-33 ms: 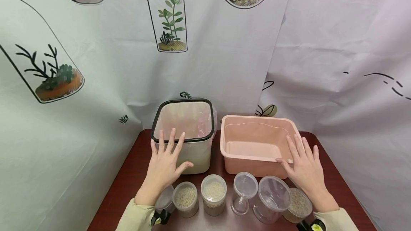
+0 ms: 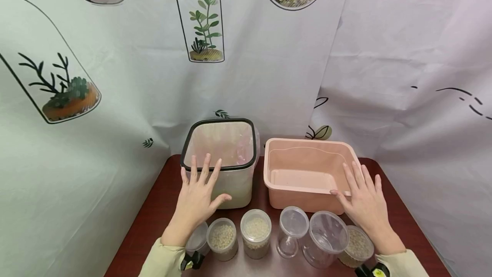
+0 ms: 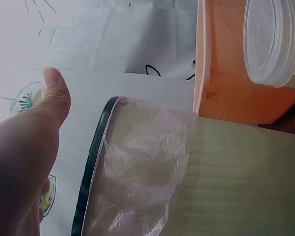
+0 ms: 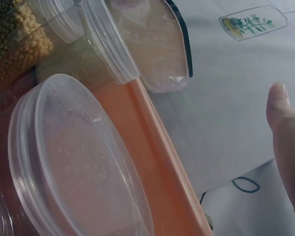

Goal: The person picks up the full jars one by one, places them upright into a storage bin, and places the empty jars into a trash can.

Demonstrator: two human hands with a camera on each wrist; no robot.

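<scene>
left hand (image 2: 197, 198) half-covering lidded jar (image 2: 197, 241)

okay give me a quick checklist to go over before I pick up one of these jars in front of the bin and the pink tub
1. Left hand free: ok, fingers spread, holding nothing, in front of the lined bin.
2. Right hand free: ok, fingers straight, at the near right corner of the pink tub.
3. Pink tub holds nothing: ok.
4. Bin open with its plastic liner in place: ok.
5. Jars upright on the table: ok; the bean jar and grain jar stand with lids on.
6. Lids tight: cannot tell.
</scene>
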